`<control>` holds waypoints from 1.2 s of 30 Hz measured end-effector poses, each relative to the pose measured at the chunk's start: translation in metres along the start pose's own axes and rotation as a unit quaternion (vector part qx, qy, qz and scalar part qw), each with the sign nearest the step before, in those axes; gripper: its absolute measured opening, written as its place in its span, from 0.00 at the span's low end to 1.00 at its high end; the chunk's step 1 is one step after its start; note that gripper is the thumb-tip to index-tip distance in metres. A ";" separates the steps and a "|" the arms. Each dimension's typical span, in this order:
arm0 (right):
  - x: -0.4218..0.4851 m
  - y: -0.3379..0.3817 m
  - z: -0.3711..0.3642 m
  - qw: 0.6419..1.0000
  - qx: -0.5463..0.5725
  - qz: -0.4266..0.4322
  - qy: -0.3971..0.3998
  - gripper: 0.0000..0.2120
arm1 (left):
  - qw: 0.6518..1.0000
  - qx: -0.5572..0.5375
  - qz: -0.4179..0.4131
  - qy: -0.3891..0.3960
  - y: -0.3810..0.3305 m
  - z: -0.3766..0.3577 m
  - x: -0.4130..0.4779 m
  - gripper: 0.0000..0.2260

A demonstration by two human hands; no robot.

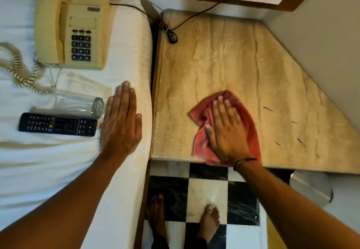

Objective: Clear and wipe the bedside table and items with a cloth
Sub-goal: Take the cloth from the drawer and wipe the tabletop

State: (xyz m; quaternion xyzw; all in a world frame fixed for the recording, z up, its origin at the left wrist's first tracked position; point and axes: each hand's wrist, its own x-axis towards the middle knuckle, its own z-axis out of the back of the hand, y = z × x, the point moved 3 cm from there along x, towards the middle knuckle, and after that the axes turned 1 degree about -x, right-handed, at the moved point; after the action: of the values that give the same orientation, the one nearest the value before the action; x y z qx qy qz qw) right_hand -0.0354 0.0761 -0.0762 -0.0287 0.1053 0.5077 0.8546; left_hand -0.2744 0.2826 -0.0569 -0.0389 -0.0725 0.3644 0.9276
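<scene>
Bare beige marble bedside tabletop [224,58] lies clear toward twelve o'clock, apart from a black cord [171,34]. Right hand [226,130], flat with fingers spread, presses a crumpled red cloth [247,116] near the front edge. Left hand [120,120] rests flat, holding nothing, on the white bedsheet [48,171], touching a toppled clear glass [78,104] beside a black remote [57,125]; a cream telephone [72,24] sits at eleven o'clock.

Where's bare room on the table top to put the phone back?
Table is bare between the black cord at the back left and the red cloth under the right hand at the front. A few dark specks lie front right. The bed side is crowded: phone, glass, remote, left hand.
</scene>
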 end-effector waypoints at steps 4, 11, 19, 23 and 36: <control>0.084 0.013 0.023 0.980 0.047 -0.177 -0.082 0.36 | 1.000 0.024 0.004 -0.006 0.000 -0.008 -0.001 0.32; -0.014 0.041 -0.005 0.998 0.035 0.009 -0.057 0.35 | 1.000 0.024 0.019 0.004 -0.027 0.010 0.013 0.30; 0.058 -0.069 0.012 0.979 0.038 -0.181 -0.088 0.35 | 0.998 -0.025 -0.028 0.059 -0.110 -0.054 0.047 0.30; 0.089 -0.062 0.025 0.969 0.063 -0.217 -0.101 0.33 | 0.998 -0.014 -0.040 0.056 -0.108 -0.056 0.049 0.31; 0.060 -0.117 0.025 0.971 0.053 -0.217 -0.081 0.29 | 0.996 0.004 -0.062 0.065 -0.111 -0.054 0.050 0.32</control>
State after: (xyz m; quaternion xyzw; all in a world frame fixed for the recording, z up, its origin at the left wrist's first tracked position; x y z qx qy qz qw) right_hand 0.0980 0.0748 -0.0710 0.0354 0.0534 0.3049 0.9502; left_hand -0.1556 0.2344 -0.0910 -0.0542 -0.0124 0.3035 0.9512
